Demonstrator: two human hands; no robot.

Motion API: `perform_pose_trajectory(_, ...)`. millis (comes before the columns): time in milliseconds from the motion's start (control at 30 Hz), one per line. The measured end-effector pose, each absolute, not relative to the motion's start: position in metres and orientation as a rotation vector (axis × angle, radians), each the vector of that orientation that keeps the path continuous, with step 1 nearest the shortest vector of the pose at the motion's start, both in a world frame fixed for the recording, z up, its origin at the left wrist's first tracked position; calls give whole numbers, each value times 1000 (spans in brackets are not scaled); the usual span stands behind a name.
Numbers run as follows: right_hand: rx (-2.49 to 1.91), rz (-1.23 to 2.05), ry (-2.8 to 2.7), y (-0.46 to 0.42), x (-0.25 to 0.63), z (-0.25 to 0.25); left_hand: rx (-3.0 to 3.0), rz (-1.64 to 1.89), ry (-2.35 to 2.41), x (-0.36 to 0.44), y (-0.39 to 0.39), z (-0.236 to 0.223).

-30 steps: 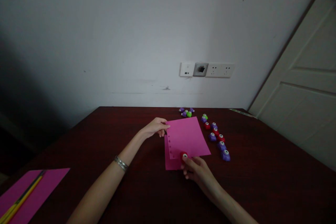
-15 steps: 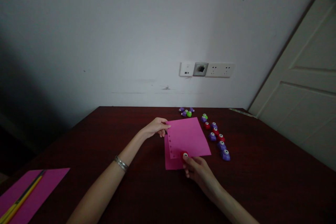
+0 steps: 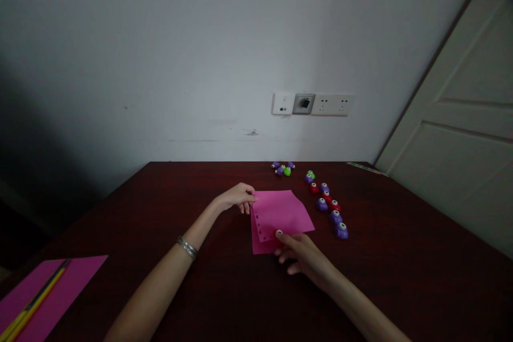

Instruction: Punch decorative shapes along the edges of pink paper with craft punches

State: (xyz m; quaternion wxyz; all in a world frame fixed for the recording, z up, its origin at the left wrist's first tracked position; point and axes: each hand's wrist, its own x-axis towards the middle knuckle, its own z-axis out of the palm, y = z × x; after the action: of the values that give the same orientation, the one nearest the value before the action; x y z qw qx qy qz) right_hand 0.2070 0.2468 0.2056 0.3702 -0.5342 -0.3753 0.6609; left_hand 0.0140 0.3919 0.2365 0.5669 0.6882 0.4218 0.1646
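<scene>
My left hand (image 3: 240, 197) is closed on the upper left corner of a pink sheet of paper (image 3: 280, 208). Several small holes run down that sheet's left side, and its right part curves. Under it shows the edge of more pink paper (image 3: 260, 247), at the left and bottom. At the sheet's lower edge, my right hand (image 3: 298, 254) has its thumb on top of a small red paper punch (image 3: 278, 233) with a white round button. Most of the punch is hidden by the thumb and the paper.
Several purple, red and green punches stand in a slanting row to the right, such as a purple punch (image 3: 341, 231). A smaller group (image 3: 287, 171) lies near the wall. At the left, yellow pencils (image 3: 38, 299) rest on pink paper (image 3: 78, 283). A thin strip (image 3: 366, 168) lies far right.
The raised pink sheet has come down and its right side now bends. My right thumb presses further over the red punch, its fingers spread a little. The view has shifted slightly.
</scene>
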Motion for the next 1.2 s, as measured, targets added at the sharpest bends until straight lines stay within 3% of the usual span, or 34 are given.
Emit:
perform_pose_trajectory(333, -1670, 1493, -1318, 252, 202, 206, 1666, 172, 1002, 9, 396, 226)
perform_pose_trajectory(700, -1846, 859, -1799, 257, 213, 201, 1693, 152, 1001, 6, 397, 222)
perform_pose_trajectory(1067, -1877, 637, -1970, 245, 225, 207, 1713, 180, 969, 6, 397, 218)
perform_pose_trajectory(1200, -1675, 755, -2067, 245, 233, 217, 1728, 184, 965, 5, 398, 217)
